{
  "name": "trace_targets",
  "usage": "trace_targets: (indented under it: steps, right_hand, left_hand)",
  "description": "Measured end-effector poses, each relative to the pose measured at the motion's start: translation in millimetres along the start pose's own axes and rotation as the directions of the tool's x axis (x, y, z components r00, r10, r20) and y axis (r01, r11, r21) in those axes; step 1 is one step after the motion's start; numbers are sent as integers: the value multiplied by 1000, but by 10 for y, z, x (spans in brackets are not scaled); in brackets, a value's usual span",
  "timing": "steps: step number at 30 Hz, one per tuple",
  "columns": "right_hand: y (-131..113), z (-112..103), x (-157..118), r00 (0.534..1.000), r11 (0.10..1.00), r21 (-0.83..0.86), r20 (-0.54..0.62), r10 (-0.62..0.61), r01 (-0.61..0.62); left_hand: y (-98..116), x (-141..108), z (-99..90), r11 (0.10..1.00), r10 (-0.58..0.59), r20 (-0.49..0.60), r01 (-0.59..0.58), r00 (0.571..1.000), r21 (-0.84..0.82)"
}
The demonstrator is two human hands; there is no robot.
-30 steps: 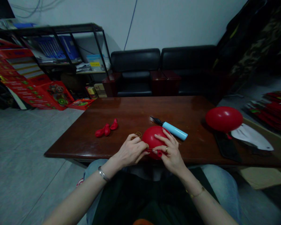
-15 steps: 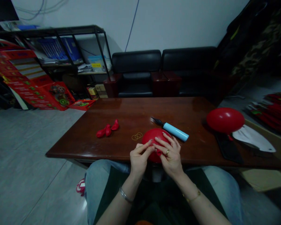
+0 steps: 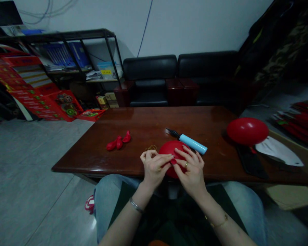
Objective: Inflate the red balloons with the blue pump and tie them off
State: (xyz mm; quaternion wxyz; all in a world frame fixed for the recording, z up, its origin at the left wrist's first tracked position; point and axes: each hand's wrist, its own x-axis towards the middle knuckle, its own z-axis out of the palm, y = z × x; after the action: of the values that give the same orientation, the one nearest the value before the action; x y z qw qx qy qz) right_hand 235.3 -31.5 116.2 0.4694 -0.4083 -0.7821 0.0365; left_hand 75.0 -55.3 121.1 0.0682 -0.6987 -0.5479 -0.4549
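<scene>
An inflated red balloon (image 3: 169, 147) sits at the table's front edge, its rolled mouth facing me. My left hand (image 3: 156, 166) pinches at the balloon's neck with thumb and index finger. My right hand (image 3: 191, 167), with a ring on it, grips the neck from the other side, its upper fingers resting on the balloon. Thin yellow rubber bands (image 3: 151, 148) lie just beyond my left hand. Behind the balloon is a light blue hand pump (image 3: 193, 143) with a black nozzle end. Several small uninflated red balloons (image 3: 118, 142) lie to the left.
Another inflated red balloon (image 3: 247, 131) rests at the right of the brown table (image 3: 141, 119), beside a black flat object (image 3: 251, 162) and a white item (image 3: 279, 151). Beyond the table stand black armchairs (image 3: 150, 68). Red boxes (image 3: 33, 89) are stacked at the left.
Both hands have shifted slightly right along with the balloon. The left hand's fingers have moved closer to the mouth of the balloon, meeting the right fingertips there.
</scene>
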Motion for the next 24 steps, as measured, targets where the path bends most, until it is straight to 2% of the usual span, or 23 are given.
trace_targets:
  steps: [3,8,11,14,17,20,24]
  right_hand:
    - [-33,-114,-4,994,993,-57,46,-97,99]
    - [106,-278,133,996,999,-21,-80,-42,41]
    - [224,-291,227,980,981,-28,47,-192,193]
    - [318,-295,280,932,946,24,164,-324,324]
    - [384,-328,320,885,925,89,271,-378,368]
    - [400,-382,380,818,927,134,438,-373,351]
    - [311,-449,493,697,942,141,642,-321,304]
  left_hand:
    - [-2,4,10,1000,14,-14,-14,1000,1]
    - [-15,-10,16,997,77,32,-78,996,21]
    - [-16,-28,29,987,148,107,-154,983,50]
    - [-49,-60,40,975,196,176,-211,965,75]
    - [-111,-87,38,962,247,237,-268,940,60]
    - [-169,-91,18,953,282,280,-302,918,28]
    - [-192,-65,-26,945,301,372,-328,878,11]
